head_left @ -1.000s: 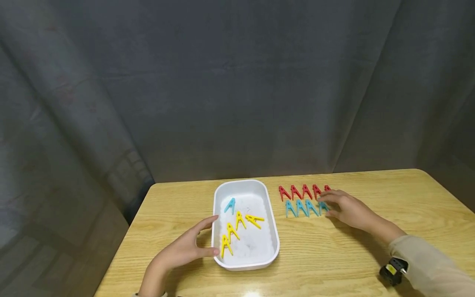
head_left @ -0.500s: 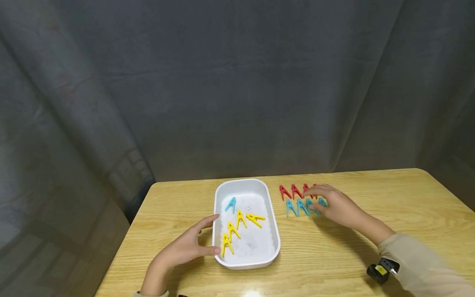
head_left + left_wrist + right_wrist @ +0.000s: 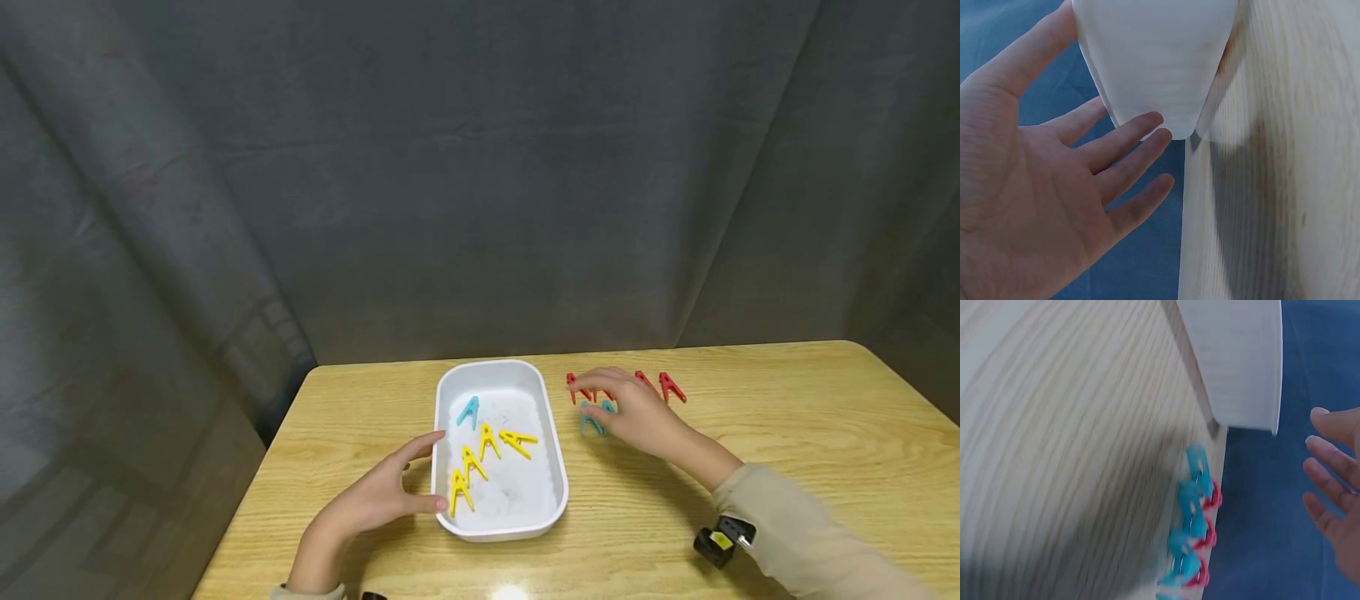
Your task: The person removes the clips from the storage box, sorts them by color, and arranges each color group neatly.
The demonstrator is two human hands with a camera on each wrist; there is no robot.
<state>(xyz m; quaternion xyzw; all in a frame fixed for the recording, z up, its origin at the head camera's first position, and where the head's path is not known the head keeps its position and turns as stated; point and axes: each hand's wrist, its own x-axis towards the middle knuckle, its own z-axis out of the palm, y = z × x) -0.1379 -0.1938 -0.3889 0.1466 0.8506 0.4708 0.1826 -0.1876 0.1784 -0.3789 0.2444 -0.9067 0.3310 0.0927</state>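
Note:
A white tray (image 3: 502, 535) stands on the table with one blue clothespin (image 3: 471, 410) and several yellow clothespins (image 3: 488, 440) in it. My left hand (image 3: 375, 497) is at the tray's left side, thumb and index finger at the rim. Its other fingers are spread beside the tray wall (image 3: 1160, 69) in the left wrist view. My right hand (image 3: 641, 417) hovers over two rows of clothespins right of the tray, fingers apart, holding nothing visible. Red clothespins (image 3: 671, 387) form the back row and blue clothespins (image 3: 1192, 509) the front one; the hand partly hides both in the head view.
The wooden table (image 3: 810, 417) reaches well to the right of the rows. A dark grey curtain (image 3: 487, 183) hangs behind its back edge. A small black device (image 3: 720, 540) is fixed at the right sleeve (image 3: 780, 517).
My right hand has moved left along the rows, from their right end towards the tray, uncovering red clothespins at the right end. The left hand and the tray contents look unchanged.

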